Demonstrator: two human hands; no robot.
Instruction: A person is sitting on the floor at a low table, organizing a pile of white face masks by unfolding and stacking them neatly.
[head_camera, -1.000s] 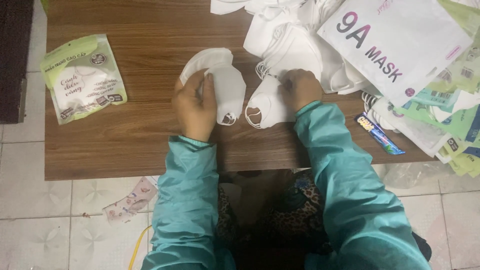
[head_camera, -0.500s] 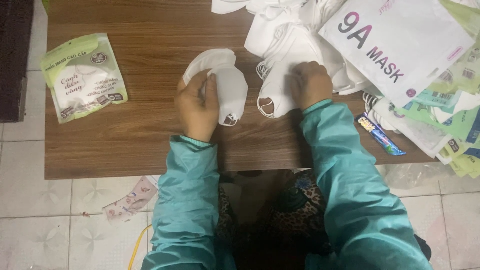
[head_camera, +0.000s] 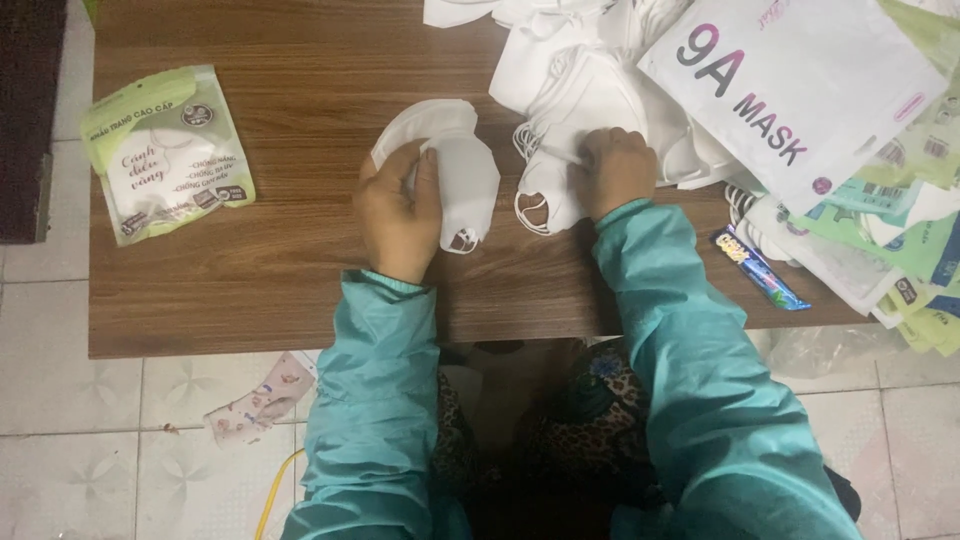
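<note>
Right now my left hand (head_camera: 398, 215) is closed around a small stack of white folded fabric face masks (head_camera: 452, 170), thumb and fingers pinching it against the brown wood-grain table (head_camera: 300, 150). My right hand (head_camera: 618, 170) is curled down on the near edge of the loose pile of white masks (head_camera: 580, 85), fingers closed on one mask (head_camera: 545, 195) whose ear loops trail toward me. The two hands sit near each other but do not touch.

One pale green printed plastic pouch (head_camera: 168, 152) lies filled and flat at the table's left, well apart from my hands, so I judge one pack done. The stack in my left hand looks only partly gathered, and the pile is large. Flat white and green empty pouches (head_camera: 800, 90) overlap at the right, so most of the packing seems left.
</note>
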